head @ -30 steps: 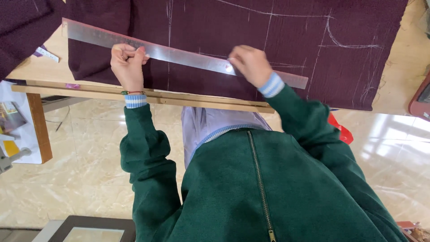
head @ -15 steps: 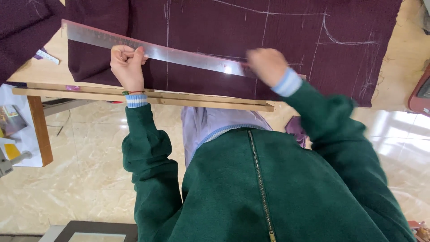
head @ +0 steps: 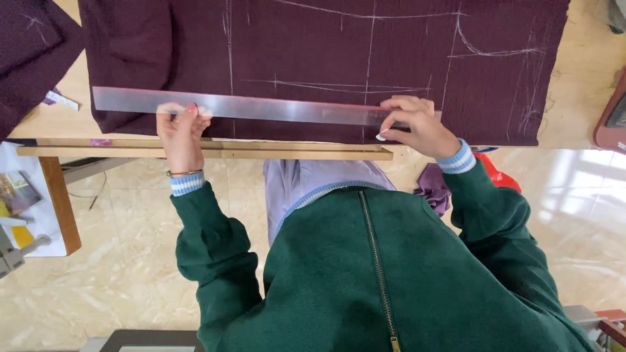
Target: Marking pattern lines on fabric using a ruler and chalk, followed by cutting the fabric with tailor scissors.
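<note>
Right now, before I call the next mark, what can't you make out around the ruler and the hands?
All head view:
- Left hand fingertips: motion-blurred on the metal ruler, grip unclear.
- Right hand: covers the ruler's right end; whether it holds chalk is unclear.
- Ruler markings: too small, washed by glare.
- Dark maroon fabric: top cut off by the frame edge.

A long, flat metal ruler (head: 261,107) lies across a dark maroon fabric (head: 326,52), running almost level from left to right with a slight downward slant to the right. Its surface is silvery and reflective, and fine graduations show near its right end. The fabric is spread flat on the desk (head: 208,148), its lower edge near the desk's front edge. White chalk lines cross the fabric: straight verticals, a long faint horizontal pair, and a curve at the upper right.
</note>
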